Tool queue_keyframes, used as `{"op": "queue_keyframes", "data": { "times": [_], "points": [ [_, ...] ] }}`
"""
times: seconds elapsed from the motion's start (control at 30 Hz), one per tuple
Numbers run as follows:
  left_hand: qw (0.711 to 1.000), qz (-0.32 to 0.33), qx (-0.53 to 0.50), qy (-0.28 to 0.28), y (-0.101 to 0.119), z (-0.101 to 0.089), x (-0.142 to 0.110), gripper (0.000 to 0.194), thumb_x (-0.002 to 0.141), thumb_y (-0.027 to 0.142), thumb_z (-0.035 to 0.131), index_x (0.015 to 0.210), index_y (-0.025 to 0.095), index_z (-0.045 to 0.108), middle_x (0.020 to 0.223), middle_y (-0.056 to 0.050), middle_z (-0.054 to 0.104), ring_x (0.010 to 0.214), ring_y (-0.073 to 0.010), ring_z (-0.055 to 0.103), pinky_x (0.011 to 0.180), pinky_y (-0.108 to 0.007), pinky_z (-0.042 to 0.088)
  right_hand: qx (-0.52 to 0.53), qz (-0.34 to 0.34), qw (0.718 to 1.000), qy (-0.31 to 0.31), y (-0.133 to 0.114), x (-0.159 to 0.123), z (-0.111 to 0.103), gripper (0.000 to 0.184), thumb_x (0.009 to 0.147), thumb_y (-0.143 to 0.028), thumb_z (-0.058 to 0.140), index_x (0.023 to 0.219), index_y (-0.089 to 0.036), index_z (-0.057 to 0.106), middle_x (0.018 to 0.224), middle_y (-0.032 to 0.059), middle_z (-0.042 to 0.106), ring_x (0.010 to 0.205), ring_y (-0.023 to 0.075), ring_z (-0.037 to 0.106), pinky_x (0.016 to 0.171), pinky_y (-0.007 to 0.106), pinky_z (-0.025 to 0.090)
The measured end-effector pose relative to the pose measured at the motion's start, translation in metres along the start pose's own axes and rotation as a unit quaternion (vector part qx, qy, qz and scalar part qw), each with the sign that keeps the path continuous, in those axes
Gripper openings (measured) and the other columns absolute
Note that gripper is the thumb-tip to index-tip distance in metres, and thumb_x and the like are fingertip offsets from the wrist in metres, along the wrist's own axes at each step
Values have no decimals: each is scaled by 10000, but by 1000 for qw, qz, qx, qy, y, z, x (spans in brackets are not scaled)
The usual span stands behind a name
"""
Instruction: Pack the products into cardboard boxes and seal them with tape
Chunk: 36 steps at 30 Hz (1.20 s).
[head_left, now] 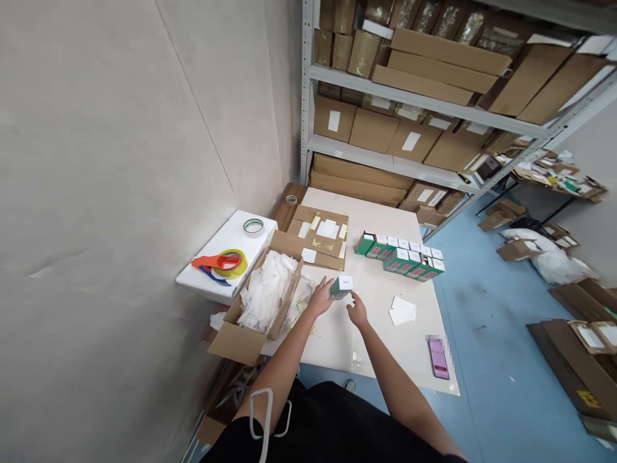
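A small green and white box (341, 287) stands near the middle of the table, its white end facing up. My left hand (321, 298) grips it from the left side. Just to the right of the box is my right hand (357, 311), its fingers loosely bent and apart; the index fingertip is close to the box's edge, and I cannot tell whether it touches. Left of my left hand lies crumpled clear plastic (299, 302). An open carton (276, 325) full of white packing bags (268, 289) stands beyond it.
Several similar green boxes (405, 260) stand in rows at the back right. A flattened cardboard sheet (332, 247), white cards (402, 310) and a phone (438, 359) lie on the table. Tape rolls and an orange dispenser (212, 262) sit on a white block (231, 231). Shelves (385, 151) hold cartons.
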<state>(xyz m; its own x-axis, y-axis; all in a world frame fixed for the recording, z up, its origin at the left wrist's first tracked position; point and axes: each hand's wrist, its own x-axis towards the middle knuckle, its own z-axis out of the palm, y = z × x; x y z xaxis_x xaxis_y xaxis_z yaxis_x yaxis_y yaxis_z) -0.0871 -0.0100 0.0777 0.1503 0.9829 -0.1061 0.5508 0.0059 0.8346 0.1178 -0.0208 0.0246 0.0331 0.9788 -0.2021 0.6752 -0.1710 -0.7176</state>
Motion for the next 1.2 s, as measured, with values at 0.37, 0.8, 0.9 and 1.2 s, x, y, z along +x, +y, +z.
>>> {"op": "queue_keyframes", "data": {
  "times": [0.37,0.8,0.9,1.2],
  "points": [
    [930,65,-230,280,11,-130,-61,536,978,303,577,1509,255,526,1548,-117,544,1400,-267,539,1083,-406,526,2,-294,956,-25,-166,-11,55,631,851,-187,529,1482,-191,533,1459,150,605,1374,306,538,1174,529,428],
    [817,12,-214,536,-41,-253,-169,504,1021,487,546,1468,256,569,1485,-123,601,1393,-294,554,1092,-415,516,-123,-444,870,-178,-397,-6,223,539,929,-447,681,1354,-134,575,1262,199,693,1217,321,623,1048,444,481],
    [813,-18,-208,544,-51,-256,-180,474,1009,470,555,1419,237,602,1418,-131,644,1338,-276,595,1037,-388,544,-210,-388,884,-156,-402,-8,241,645,907,-335,701,1457,-90,471,1230,242,704,1167,345,654,1012,450,479],
    [785,-30,-224,577,-59,-259,-169,398,980,373,579,1347,230,638,1380,-131,656,1284,-260,617,1027,-391,539,-155,-439,874,-137,-381,-1,211,691,917,-133,543,1590,-188,397,1295,183,687,1239,342,594,1118,508,395]
  ]
}}
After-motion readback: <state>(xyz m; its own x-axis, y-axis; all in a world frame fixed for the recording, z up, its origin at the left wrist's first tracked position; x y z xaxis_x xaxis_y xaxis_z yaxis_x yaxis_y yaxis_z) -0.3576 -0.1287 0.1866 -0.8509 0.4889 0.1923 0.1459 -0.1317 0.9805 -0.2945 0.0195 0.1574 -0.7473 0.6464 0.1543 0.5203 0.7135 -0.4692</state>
